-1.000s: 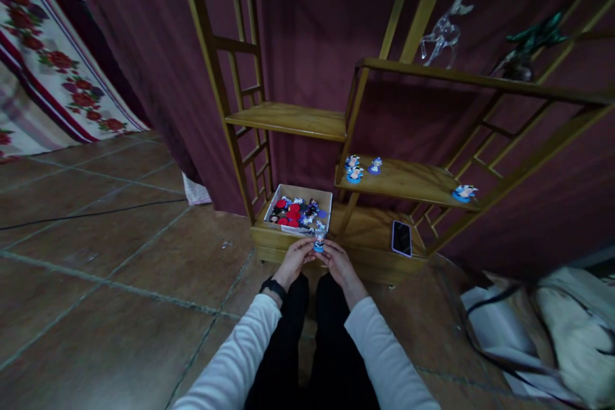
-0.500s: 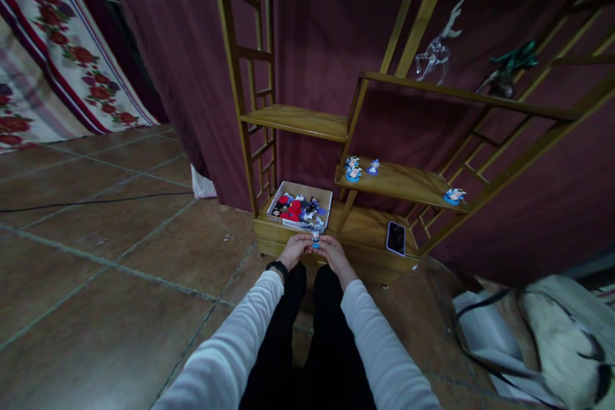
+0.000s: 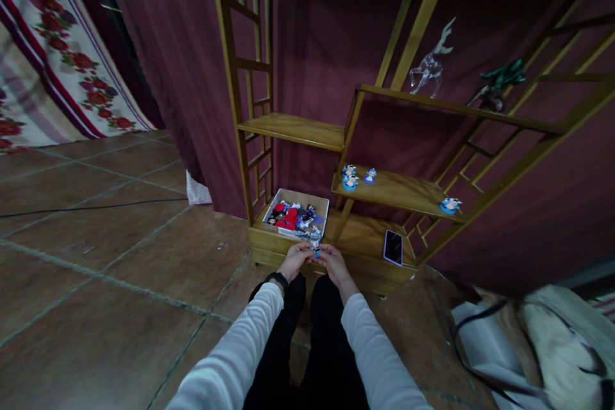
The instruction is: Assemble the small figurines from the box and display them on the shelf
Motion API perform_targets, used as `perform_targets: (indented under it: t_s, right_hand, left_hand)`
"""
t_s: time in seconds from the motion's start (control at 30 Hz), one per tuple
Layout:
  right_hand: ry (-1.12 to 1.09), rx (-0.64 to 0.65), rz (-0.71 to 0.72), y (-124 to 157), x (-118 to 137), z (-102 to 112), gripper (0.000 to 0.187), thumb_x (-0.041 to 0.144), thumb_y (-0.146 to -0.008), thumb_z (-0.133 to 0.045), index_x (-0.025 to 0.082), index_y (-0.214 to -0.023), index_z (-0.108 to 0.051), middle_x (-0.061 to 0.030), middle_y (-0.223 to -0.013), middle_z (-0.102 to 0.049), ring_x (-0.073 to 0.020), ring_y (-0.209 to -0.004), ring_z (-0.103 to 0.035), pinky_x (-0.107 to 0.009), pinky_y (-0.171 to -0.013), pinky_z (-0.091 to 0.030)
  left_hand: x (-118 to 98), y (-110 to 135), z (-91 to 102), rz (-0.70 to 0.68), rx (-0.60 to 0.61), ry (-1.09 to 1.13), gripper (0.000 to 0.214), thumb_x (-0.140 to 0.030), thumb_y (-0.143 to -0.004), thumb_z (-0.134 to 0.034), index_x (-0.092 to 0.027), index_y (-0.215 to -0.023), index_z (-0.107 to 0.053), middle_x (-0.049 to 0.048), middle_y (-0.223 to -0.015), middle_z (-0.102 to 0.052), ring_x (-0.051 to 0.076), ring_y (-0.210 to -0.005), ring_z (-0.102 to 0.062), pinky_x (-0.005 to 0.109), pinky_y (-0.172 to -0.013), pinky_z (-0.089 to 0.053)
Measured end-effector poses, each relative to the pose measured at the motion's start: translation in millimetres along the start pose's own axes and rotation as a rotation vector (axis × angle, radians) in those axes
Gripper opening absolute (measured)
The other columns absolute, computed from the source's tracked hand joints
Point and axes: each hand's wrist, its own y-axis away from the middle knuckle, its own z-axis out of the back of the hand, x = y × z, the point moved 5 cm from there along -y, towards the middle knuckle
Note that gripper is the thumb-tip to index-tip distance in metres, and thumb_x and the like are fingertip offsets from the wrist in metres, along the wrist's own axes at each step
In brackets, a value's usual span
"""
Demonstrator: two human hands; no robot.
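Observation:
My left hand (image 3: 294, 258) and my right hand (image 3: 332, 262) meet in front of my knees, both pinched on one small figurine with a blue base (image 3: 316, 246). Just beyond them an open cardboard box (image 3: 323, 204) full of small red, black and blue toys sits on the bottom board of a wooden shelf unit (image 3: 365, 234). Three similar figurines (image 3: 354, 176) stand at the left end of the middle shelf, and another figurine (image 3: 450, 205) stands at its right end.
A phone (image 3: 393, 247) lies on the bottom board to the right of the box. A glass deer (image 3: 429, 64) and a dark green ornament (image 3: 500, 82) stand on the upper shelf. A bag (image 3: 552, 339) lies on the tiled floor at right. A cable (image 3: 86, 209) crosses the floor at left.
The view has shifted slightly, so the shelf sits lower and further left in the picture. Both hands stay together on the figurine, held close to the box.

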Motion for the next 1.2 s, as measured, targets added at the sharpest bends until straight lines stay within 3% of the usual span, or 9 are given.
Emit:
perform_targets:
  t_s: [0.2, 0.43, 0.97, 1.2]
  right_hand:
    - [-0.056, 0.033, -0.004, 5.8, 0.7, -10.6, 0.031, 0.032, -0.053, -0.076, 0.017, -0.077, -0.064, -0.003, -0.081, -0.069, -0.017, -0.073, -0.065, -0.035, -0.077, -0.051]
    - [-0.09, -0.022, 0.025, 14.2, 1.0, -12.5, 0.032, 0.032, -0.054, -0.076, 0.017, -0.08, -0.064, -0.0037, -0.08, -0.07, -0.0178, -0.074, -0.066, -0.035, -0.078, -0.05]
    - [-0.05, -0.043, 0.081, 13.7, -3.8, -18.4, 0.028, 0.026, -0.054, -0.074, 0.019, -0.078, -0.063, -0.0008, -0.08, -0.067, -0.0155, -0.073, -0.063, -0.032, -0.072, -0.051]
    - [-0.122, -0.02, 0.113, 16.7, 0.6, -12.4, 0.021, 0.03, -0.06, -0.072, 0.02, -0.075, -0.062, -0.0006, -0.084, -0.067, -0.0155, -0.079, -0.062, -0.032, -0.075, -0.05]
  left_hand:
    - [-6.0, 2.7, 2.9, 0.014, 0.008, 0.011, 0.019, -0.012, -0.055, -0.074, -0.011, -0.073, -0.067, 0.0009, -0.056, -0.061, 0.007, -0.044, -0.051, 0.018, -0.045, -0.037]
    - [-10.1, 12.5, 3.5, 0.038, -0.017, 0.077, 0.019, -0.016, -0.06, -0.072, -0.012, -0.078, -0.068, 0.0042, -0.065, -0.065, 0.009, -0.051, -0.056, 0.02, -0.051, -0.044]
    - [-3.2, 4.5, 11.3, -0.082, 0.039, -0.027, 0.028, -0.017, -0.053, -0.075, -0.01, -0.078, -0.066, 0.0002, -0.059, -0.062, 0.007, -0.046, -0.05, 0.018, -0.046, -0.036]
    - [-6.6, 7.7, 9.5, -0.143, 0.062, 0.071, 0.056, -0.016, -0.051, -0.076, -0.016, -0.105, -0.062, -0.0005, -0.069, -0.065, 0.01, -0.059, -0.058, 0.021, -0.059, -0.043]
